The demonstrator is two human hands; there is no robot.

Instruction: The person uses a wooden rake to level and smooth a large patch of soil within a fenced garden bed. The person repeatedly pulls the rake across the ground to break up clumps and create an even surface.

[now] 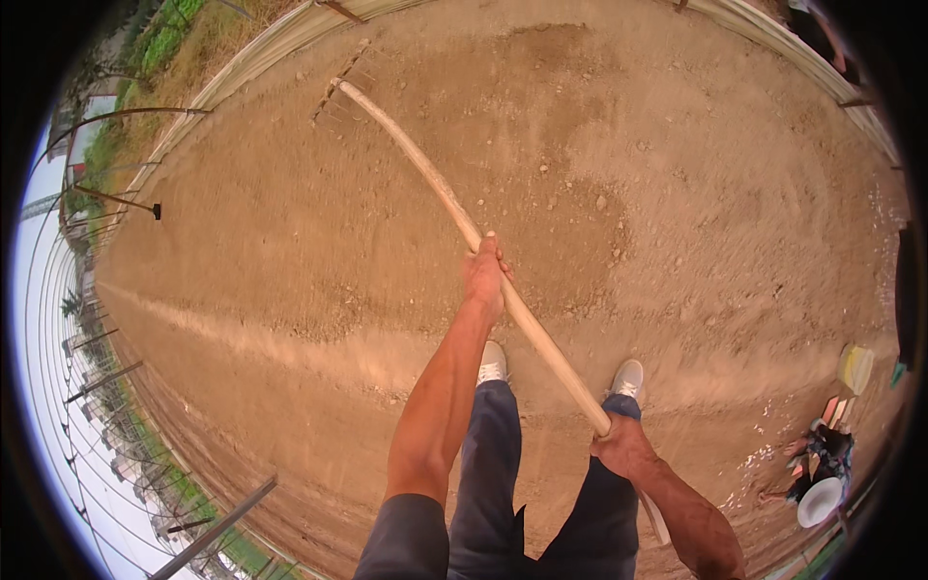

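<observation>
A rake with a long pale wooden handle (546, 343) runs slantwise across the view. Its toothed head (340, 85) rests on the brown soil at the far left. My left hand (486, 274) is wrapped round the middle of the handle. Lower down and closer to my body, my right hand (623, 447) grips the handle, and its end shows beyond my wrist. Both forearms are bare, and nothing else is in either hand.
Loose soil (271, 232) with small clods spreads around my shoes (627, 378). At the right, a person in a white hat (820, 503) crouches near a yellowish container (855, 369). A pale low border (261, 53) edges the plot, and metal poles (217, 527) stand at the left.
</observation>
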